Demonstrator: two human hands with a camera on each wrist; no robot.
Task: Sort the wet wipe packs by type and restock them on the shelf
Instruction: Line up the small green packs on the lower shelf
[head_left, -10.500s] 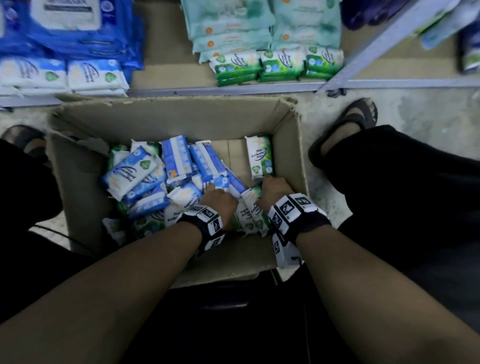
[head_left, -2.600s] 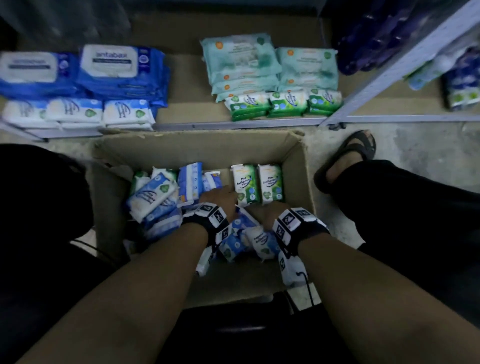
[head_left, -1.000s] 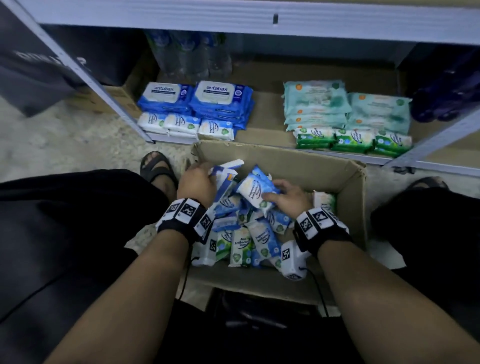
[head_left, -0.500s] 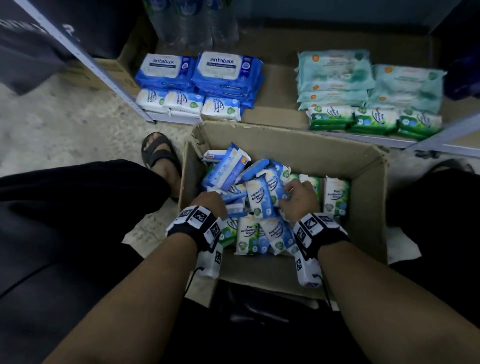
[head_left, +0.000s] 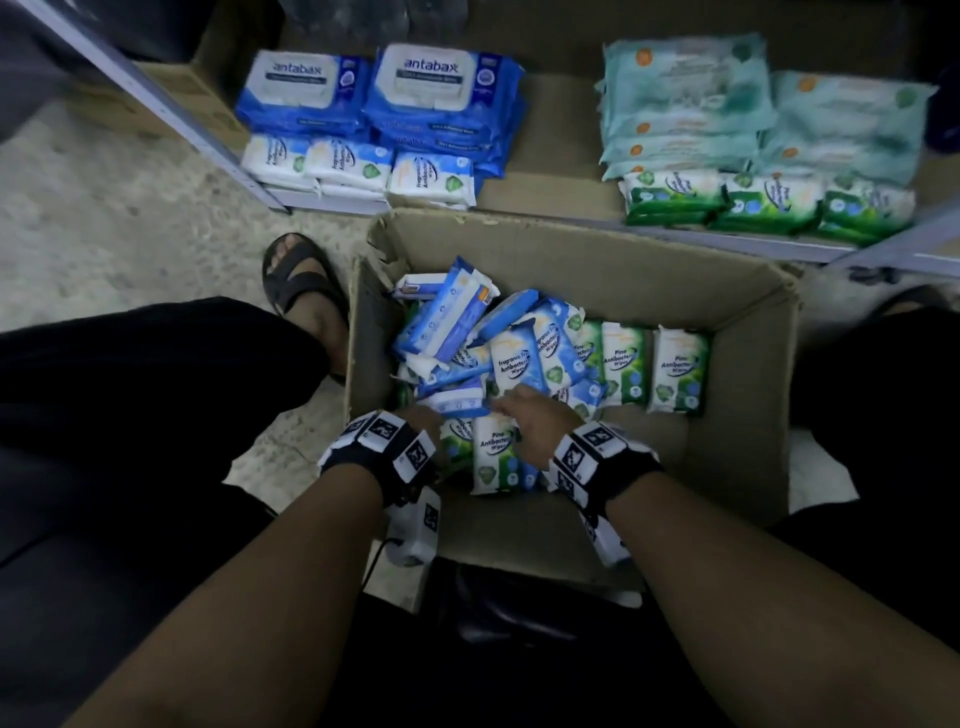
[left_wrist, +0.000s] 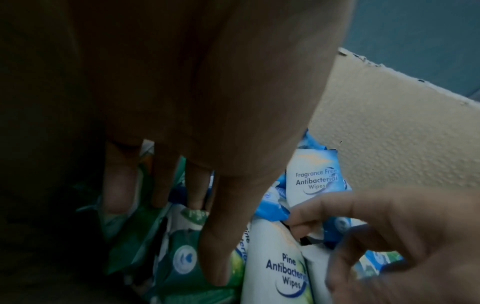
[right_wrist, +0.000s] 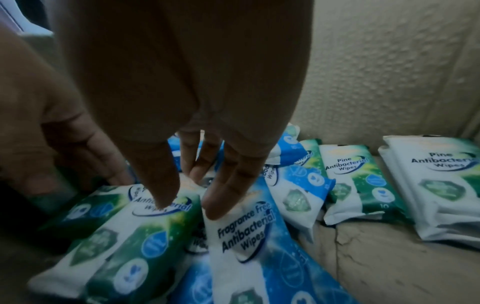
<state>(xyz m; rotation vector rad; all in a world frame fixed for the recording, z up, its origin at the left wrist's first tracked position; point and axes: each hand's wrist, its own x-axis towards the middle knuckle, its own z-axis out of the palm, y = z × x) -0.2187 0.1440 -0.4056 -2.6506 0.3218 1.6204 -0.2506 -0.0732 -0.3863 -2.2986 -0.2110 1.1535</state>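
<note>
An open cardboard box (head_left: 571, 241) on the floor holds several small wipe packs. Blue Fragrance Free packs (head_left: 519, 358) are heaped at its left and middle. Green Pine packs (head_left: 626, 364) stand in a row at its right. My left hand (head_left: 418, 415) reaches into the near left corner, its straight fingers (left_wrist: 119, 195) down among green packs and its thumb on a Pine pack (left_wrist: 280, 267). My right hand (head_left: 530, 415) is beside it, its straight fingertips (right_wrist: 221, 205) touching a Fragrance Free pack (right_wrist: 246, 236) that lies against a Pine pack (right_wrist: 124, 226). Neither hand holds a pack.
The bottom shelf (head_left: 545, 202) behind the box carries big blue Antabax packs (head_left: 441, 98), small white-blue packs (head_left: 431, 179), teal packs (head_left: 685, 104) and green Pine packs (head_left: 769, 200). A grey shelf upright (head_left: 171, 109) slants at the left. My sandalled foot (head_left: 301, 286) is left of the box.
My right hand has moved left from the middle of the heap to the near packs beside my left hand. My left hand has stayed in the near left corner.
</note>
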